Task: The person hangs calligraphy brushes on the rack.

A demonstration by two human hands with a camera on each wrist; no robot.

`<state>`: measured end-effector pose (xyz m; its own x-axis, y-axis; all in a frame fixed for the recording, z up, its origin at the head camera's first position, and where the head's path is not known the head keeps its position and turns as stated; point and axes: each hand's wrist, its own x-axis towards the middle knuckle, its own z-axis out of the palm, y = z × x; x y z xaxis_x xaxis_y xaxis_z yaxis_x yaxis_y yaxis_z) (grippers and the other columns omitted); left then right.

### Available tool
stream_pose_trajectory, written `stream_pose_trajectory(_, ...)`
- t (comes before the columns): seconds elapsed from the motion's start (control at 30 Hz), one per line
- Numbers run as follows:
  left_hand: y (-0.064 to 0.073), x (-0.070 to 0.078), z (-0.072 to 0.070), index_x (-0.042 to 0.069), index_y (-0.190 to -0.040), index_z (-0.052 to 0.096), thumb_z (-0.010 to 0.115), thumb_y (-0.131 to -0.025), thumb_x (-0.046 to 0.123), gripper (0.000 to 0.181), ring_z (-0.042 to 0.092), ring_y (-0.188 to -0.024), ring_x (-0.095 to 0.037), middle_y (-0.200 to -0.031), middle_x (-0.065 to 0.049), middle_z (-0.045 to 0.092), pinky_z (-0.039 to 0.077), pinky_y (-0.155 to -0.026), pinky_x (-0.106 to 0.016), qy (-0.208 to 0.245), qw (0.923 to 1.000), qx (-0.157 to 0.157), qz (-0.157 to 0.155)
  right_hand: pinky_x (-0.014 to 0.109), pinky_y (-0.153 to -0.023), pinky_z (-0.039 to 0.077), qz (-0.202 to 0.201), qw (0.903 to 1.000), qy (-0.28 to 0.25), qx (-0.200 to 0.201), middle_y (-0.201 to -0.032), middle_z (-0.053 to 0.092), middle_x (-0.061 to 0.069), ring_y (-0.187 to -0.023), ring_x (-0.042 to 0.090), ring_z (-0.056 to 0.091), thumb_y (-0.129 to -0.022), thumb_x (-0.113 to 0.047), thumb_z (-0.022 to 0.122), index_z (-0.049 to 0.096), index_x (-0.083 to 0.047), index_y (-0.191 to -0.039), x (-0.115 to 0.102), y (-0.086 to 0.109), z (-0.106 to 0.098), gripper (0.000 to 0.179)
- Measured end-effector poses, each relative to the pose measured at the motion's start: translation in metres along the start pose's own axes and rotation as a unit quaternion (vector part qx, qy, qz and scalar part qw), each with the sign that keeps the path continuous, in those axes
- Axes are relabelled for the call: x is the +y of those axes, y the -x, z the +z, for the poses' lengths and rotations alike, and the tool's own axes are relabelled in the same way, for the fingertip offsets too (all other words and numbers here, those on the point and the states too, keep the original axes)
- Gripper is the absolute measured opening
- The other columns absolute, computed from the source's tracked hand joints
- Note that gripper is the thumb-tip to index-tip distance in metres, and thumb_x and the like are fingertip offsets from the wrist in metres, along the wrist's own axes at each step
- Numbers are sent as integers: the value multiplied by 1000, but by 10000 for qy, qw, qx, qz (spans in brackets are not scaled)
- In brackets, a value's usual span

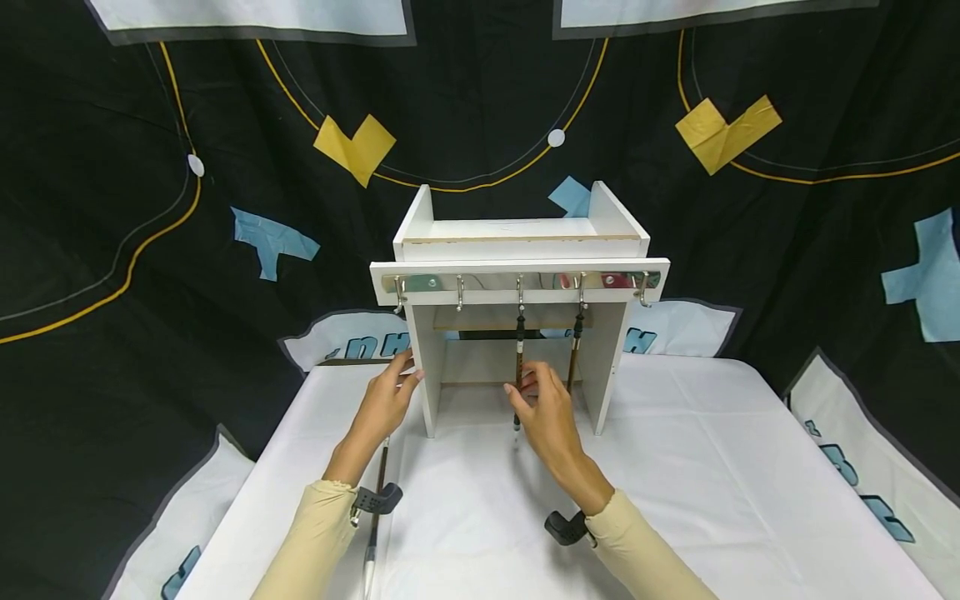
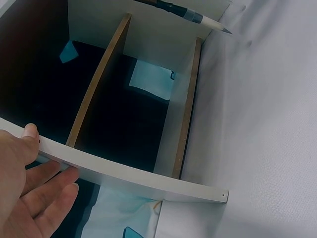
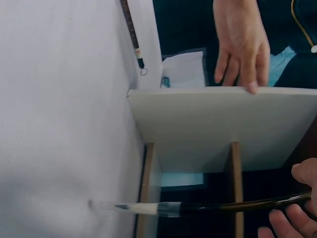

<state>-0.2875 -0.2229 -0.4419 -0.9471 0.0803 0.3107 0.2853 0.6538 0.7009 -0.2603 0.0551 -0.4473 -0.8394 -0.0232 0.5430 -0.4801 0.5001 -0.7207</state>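
A white wooden rack (image 1: 614,367) with a row of metal hooks stands on the table. From its middle hook hangs a dark-handled brush (image 1: 519,346), its pale bristles pointing down under what looks like a clear cap (image 3: 168,208). My right hand (image 1: 551,417) is at this brush's lower handle, which passes between the spread thumb and the fingers. A second brush (image 1: 575,350) hangs one hook to the right. At the rack's left side, my left hand (image 1: 384,404) rests its thumb on the panel's front edge (image 2: 124,171), the fingers along the outer face.
Another brush (image 1: 373,533) lies on the white tablecloth (image 1: 697,467), beside the left forearm. A hook rail (image 1: 487,267) juts out across the rack's front. Black cloth (image 1: 465,100) with yellow and blue tape hangs behind the table.
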Motion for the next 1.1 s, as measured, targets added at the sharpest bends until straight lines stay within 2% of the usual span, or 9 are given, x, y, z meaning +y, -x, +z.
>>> stream_pose_trajectory(0.17, -1, 2, 0, 8, -162, 38, 49, -115, 29, 52, 60, -135, -45, -157, -24, 51, 52, -110, -60, -20, 10000, -48, 7, 46, -90, 61, -116, 9998, 108, 76, -114, 63, 14, -104, 31, 66, -96, -20, 81, 57, -5, -135, -10, 6, -14, 48)
stream_pose_trajectory(0.37, -1, 1, -2, 8, -161, 38, 49, -114, 29, 53, 60, -135, -44, -155, -25, 52, 53, -110, -59, -2, 10000, -4, -15, 46, -90, 60, -177, 9996, 134, 173, -116, 61, 15, -105, 32, 65, -96, -22, 82, 56, -6, -136, -20, 8, -32, 50)
stream_pose_trajectory(0.47, 2, -1, -1, 8, -161, 39, 50, -114, 28, 52, 61, -134, -44, -156, -24, 52, 52, -110, -59, 18, 10000, -10, 7, 48, -92, 60, -202, 9994, 139, 233, -116, 61, 15, -105, 33, 65, -96, -22, 82, 58, -7, -136, -22, 10, -41, 49)
stream_pose_trajectory(0.63, 10, -6, 3, 12, -162, 39, 50, -114, 30, 52, 61, -134, -43, -156, -21, 53, 53, -109, -59, -17, 10000, -51, -47, 48, -93, 59, -499, 9974, 284, 444, -114, 62, 15, -103, 31, 65, -95, -21, 83, 60, -5, -134, -23, 13, -59, 48)
stream_pose_trajectory(0.73, 16, -9, 4, 15, -163, 37, 52, -113, 33, 55, 61, -134, -44, -157, -21, 53, 54, -108, -60, -47, 9999, -95, -97, 48, -94, 60, -576, 9951, 388, 702, -114, 61, 17, -104, 32, 64, -94, -19, 83, 60, -2, -130, -19, 13, -72, 46)
stream_pose_trajectory(0.83, 21, -12, 1, 13, -163, 35, 53, -113, 34, 58, 61, -134, -44, -157, -22, 53, 55, -107, -60, -105, 9998, -70, -154, 50, -97, 59, -479, 9932, 506, 937, -117, 60, 18, -110, 33, 63, -94, -17, 84, 60, 1, -129, -11, 13, -85, 46)
stream_pose_trajectory(1.1, 35, -22, -6, 3, -156, 46, 58, -110, 25, 52, 64, -131, -42, -152, -24, 57, 57, -105, -56, -387, 9981, 225, -418, 54, -108, 52, -38, 9919, 610, 1116, -137, 57, 24, -131, 39, 56, -94, -15, 82, 53, 3, -142, 23, 6, -117, 59)
